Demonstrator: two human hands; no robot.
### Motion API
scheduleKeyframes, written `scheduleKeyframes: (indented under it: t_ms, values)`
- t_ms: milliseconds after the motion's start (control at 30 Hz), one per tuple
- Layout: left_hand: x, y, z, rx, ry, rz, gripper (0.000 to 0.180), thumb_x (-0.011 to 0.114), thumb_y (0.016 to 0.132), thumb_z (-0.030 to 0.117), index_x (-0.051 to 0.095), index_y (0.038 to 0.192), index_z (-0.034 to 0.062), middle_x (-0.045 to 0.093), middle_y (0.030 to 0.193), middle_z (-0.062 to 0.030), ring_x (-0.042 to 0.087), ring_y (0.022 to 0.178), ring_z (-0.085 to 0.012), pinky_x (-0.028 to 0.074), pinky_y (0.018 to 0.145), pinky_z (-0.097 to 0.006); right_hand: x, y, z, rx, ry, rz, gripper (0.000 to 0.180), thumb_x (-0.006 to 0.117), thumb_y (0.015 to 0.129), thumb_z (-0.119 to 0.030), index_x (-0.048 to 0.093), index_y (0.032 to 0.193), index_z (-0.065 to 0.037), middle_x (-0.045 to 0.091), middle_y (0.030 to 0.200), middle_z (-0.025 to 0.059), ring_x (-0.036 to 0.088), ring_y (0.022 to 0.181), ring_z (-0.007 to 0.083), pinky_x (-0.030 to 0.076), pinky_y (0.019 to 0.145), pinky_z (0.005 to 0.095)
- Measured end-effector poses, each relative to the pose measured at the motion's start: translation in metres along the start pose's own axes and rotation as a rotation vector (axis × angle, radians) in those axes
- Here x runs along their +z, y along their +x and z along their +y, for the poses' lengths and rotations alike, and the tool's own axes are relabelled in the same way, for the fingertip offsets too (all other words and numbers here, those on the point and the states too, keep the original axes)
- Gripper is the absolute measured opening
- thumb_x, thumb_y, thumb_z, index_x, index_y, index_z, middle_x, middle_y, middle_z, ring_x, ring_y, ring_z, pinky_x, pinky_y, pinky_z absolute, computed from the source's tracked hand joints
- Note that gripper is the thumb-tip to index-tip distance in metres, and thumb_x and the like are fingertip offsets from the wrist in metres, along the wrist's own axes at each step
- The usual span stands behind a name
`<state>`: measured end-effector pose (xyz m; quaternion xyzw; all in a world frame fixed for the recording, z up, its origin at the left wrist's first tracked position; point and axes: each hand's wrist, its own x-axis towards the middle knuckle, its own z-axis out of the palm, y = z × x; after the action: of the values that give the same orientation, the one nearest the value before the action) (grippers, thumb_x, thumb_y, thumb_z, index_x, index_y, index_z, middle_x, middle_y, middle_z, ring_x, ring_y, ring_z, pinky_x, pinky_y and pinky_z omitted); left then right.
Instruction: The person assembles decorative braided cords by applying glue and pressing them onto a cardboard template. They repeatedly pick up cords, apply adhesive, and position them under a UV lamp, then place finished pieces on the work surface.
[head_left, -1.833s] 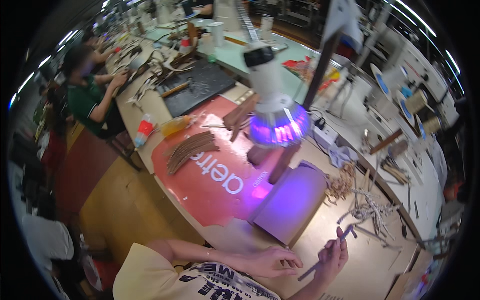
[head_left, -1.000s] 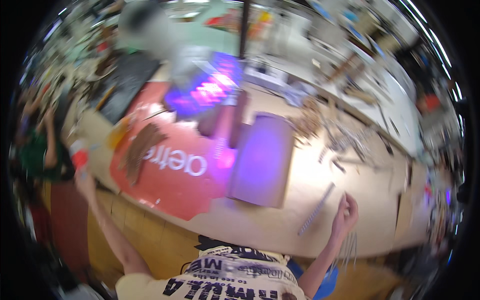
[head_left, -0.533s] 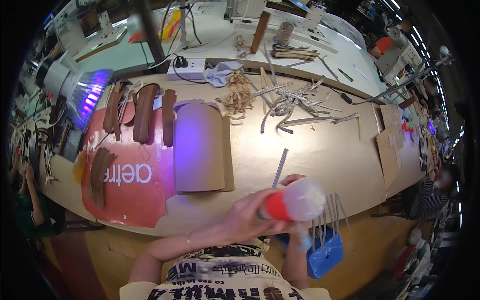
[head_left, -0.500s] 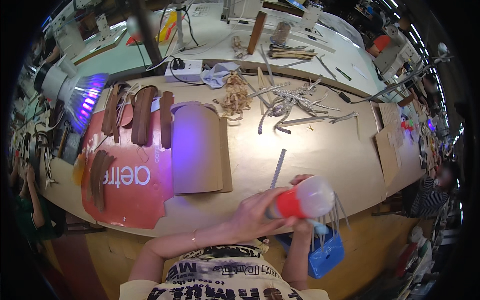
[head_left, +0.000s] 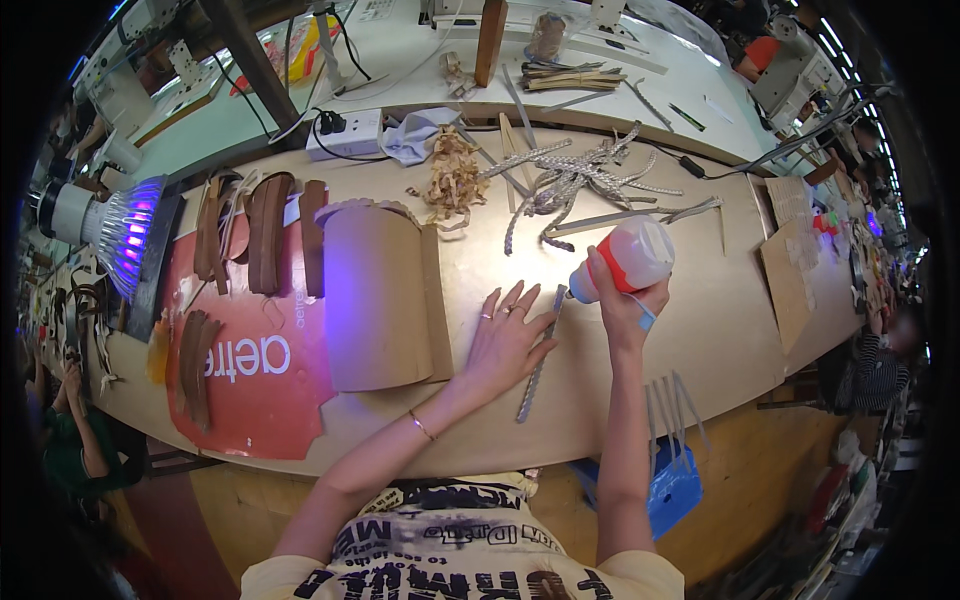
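Observation:
My right hand is wrapped round a squeeze bottle with a translucent body and a red band. The bottle is tipped over, its nozzle pointing down at the far end of a narrow grey braided strip on the table. Whether the nozzle touches the strip I cannot tell. Spread beside the strip, my left hand rests on the tabletop with its fingertips and thumb close to the strip. A blue band shows at my right hand.
Braided strips lie heaped at the back, beside crumpled tan scraps. Left of my hands stand a curved brown cardboard piece and a red sheet with brown strips. A lit lamp is further left; a blue stool sits below the table edge.
The bottle has moved from near my body to over the strip and turned nozzle-down, now in my right hand alone. My left hand has let go of it and lies beside the strip.

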<state>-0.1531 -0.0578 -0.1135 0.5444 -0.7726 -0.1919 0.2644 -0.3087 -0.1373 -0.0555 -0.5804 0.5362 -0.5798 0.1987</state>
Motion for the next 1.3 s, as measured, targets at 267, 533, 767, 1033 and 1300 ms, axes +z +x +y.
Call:
scheduleKeyframes:
  t_ms: [267, 533, 767, 1033, 1300]
  values:
    - [0.002, -0.002, -0.003, 0.03, 0.002, 0.034, 0.039, 0.065, 0.089, 0.038, 0.065, 0.121, 0.0152, 0.046, 0.143, -0.0177, 0.037, 0.137, -0.0381, 0.024, 0.114, -0.054, 0.011, -0.001, 0.012, 0.003, -0.038, -0.045, 0.055, 0.087, 0.074, -0.021, 0.059, 0.115, 0.003, 0.068, 0.105, 0.0124, 0.067, 0.093, 0.0196, 0.055, 0.081, 0.0336]
    - [-0.005, -0.008, -0.003, 0.051, 0.003, -0.003, 0.051, 0.064, 0.088, 0.045, 0.061, 0.128, 0.0143, 0.039, 0.148, -0.0203, 0.034, 0.139, -0.039, 0.021, 0.116, -0.053, 0.012, -0.007, 0.009, 0.015, -0.051, -0.09, 0.056, 0.086, 0.074, -0.022, 0.059, 0.116, 0.003, 0.068, 0.106, 0.0125, 0.067, 0.093, 0.0196, 0.055, 0.081, 0.0332]
    - [-0.007, -0.028, 0.001, 0.07, -0.04, 0.025, 0.051, 0.069, 0.084, 0.045, 0.062, 0.124, 0.013, 0.039, 0.148, -0.0205, 0.035, 0.138, -0.0387, 0.024, 0.114, -0.054, 0.007, -0.026, 0.007, 0.011, -0.046, -0.071, 0.051, 0.085, 0.076, -0.016, 0.059, 0.116, 0.003, 0.068, 0.106, 0.0121, 0.066, 0.094, 0.0194, 0.055, 0.083, 0.0342]
    - [-0.014, -0.112, 0.014, 0.304, 0.077, 0.007, 0.039, 0.071, 0.082, 0.039, 0.066, 0.109, 0.0102, 0.049, 0.14, -0.0136, 0.046, 0.129, -0.029, 0.03, 0.111, -0.055, -0.004, -0.051, -0.004, 0.06, -0.044, -0.087, 0.044, 0.085, 0.076, -0.016, 0.063, 0.11, 0.003, 0.068, 0.103, 0.0115, 0.067, 0.093, 0.0194, 0.055, 0.083, 0.0337]
    - [-0.009, -0.123, 0.014, 0.293, 0.127, 0.071, 0.036, 0.069, 0.083, 0.039, 0.067, 0.106, 0.0106, 0.053, 0.136, -0.012, 0.051, 0.124, -0.0269, 0.033, 0.109, -0.056, -0.017, -0.077, -0.019, 0.028, -0.033, -0.168, 0.044, 0.085, 0.074, -0.018, 0.064, 0.107, 0.003, 0.069, 0.099, 0.0109, 0.068, 0.09, 0.0189, 0.054, 0.08, 0.0312]
